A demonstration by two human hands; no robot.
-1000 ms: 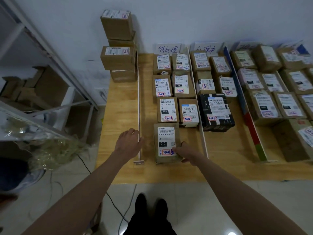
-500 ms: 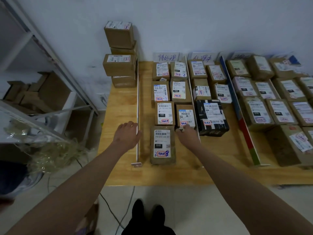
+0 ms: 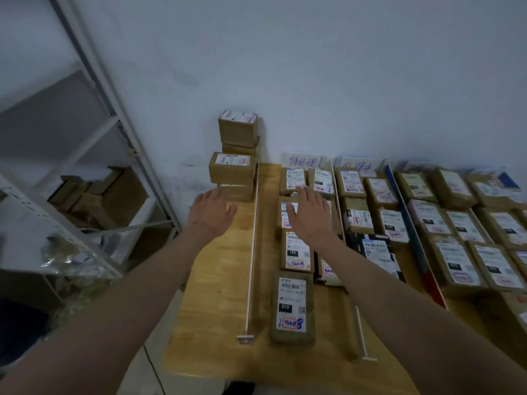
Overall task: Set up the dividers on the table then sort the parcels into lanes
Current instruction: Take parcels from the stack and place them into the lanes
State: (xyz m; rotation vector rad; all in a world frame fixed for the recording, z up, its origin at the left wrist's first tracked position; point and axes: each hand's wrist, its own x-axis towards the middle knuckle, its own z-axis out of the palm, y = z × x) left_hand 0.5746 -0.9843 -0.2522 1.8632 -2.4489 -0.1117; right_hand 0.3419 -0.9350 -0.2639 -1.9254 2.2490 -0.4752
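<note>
- Left hand [image 3: 209,213], frame centre-left: fingers spread, holding nothing, over the bare wooden table [image 3: 216,295] near the stack of cardboard boxes [image 3: 235,158].
- Right hand [image 3: 309,215], frame centre: fingers extended, empty, above the labelled parcels [image 3: 295,252] in the leftmost lane.
- White divider [image 3: 252,252] runs between the hands; parcel marked 010 [image 3: 292,306] sits nearest.

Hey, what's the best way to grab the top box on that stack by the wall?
Probably from above: grip the top box across its left and right side faces. It sits highest on the stack, the wall blocks its back, and both hands are open.
</note>
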